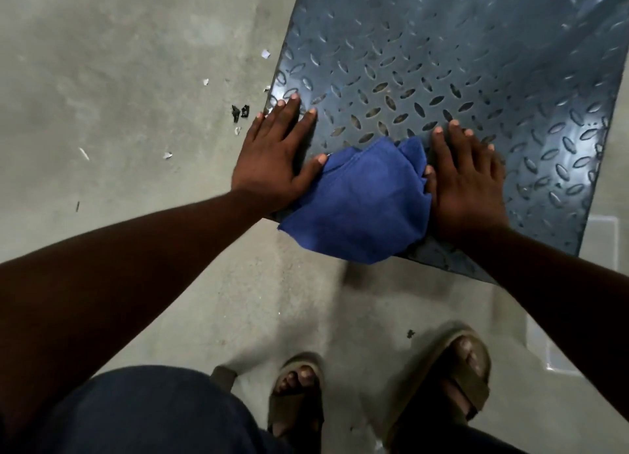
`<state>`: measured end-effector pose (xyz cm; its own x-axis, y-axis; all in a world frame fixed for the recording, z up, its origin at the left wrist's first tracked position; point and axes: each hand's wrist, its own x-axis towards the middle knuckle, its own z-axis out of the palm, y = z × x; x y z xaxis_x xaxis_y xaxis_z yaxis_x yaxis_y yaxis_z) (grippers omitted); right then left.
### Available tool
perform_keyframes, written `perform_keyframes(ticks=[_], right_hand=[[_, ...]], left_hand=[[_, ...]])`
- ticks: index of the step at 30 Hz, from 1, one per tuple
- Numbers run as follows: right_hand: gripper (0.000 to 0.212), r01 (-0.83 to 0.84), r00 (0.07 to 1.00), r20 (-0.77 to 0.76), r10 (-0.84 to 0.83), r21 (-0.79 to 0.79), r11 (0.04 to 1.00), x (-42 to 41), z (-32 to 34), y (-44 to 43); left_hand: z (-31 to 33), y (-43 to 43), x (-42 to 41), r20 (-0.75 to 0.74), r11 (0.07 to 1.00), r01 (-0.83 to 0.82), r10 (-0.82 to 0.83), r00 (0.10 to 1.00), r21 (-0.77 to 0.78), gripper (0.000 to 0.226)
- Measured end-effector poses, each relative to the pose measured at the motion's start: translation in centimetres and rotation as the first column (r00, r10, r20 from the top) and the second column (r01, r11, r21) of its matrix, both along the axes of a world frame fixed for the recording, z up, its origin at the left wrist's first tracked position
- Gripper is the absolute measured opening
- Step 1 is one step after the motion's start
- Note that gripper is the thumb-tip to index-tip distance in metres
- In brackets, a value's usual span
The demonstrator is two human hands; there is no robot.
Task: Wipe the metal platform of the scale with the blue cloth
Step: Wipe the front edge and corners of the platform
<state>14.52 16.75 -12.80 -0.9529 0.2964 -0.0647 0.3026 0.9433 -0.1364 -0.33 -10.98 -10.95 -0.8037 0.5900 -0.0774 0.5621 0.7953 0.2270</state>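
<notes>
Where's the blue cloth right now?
Head view: the blue cloth lies bunched on the platform, at its near edge, between the left hand and right hand.

A grey concrete floor (119, 62) – mottled, scuffed and dully lit – spreads wide underfoot, littered on the left with small white scraps (265, 54) and a few black fragments (240, 111).

Both hands are uncovered, the left hand (272, 154) and the right hand (466, 188) alike, as are the forearms. A dark navy garment (153, 412) is worn on the leg. Olive-brown slide sandals are worn, open-toed and each with one broad strap: the left sandal (296, 395) and the right sandal (452, 382).
</notes>
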Motion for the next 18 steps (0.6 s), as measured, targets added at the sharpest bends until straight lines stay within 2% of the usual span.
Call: perform_keyframes(ticks=[3,5,8,11,14,18], right_hand=[[0.071,-0.142,0.981,0.134,0.137,0.029,0.989,-1.0,2.6,1.1],[0.074,-0.228,0.957,0.179,0.226,-0.013,0.974,-2.2,5.4,1.6],[0.07,-0.414,0.906,0.034,0.422,-0.136,0.9,-3.6,8.5,-0.6],[0.065,-0.542,0.797,0.086,0.598,-0.335,0.771,-2.6,6.5,-4.6],[0.075,-0.651,0.731,0.051,0.68,-0.248,0.718,0.0,2.0,-6.0],[0.072,-0.718,0.686,0.007,0.727,-0.157,0.678,3.9,0.9,-1.9]], left_hand=[[-0.1,0.0,0.1,-0.01,1.0,0.006,-0.006,1.0,0.01,0.078],[-0.6,-0.2,0.1,-0.031,0.999,0.009,-0.008,0.999,0.034,0.077],[-0.9,-0.2,0.2,-0.037,0.999,0.007,-0.005,0.999,0.054,0.076],[-1.6,-0.4,-0.2,-0.088,0.994,0.033,-0.023,0.996,0.106,0.073],[-2.6,-0.9,-0.7,-0.12,0.982,0.086,-0.067,0.99,0.168,0.067],[-2.6,-0.9,-0.8,-0.119,0.977,0.097,-0.075,0.99,0.192,0.067]])
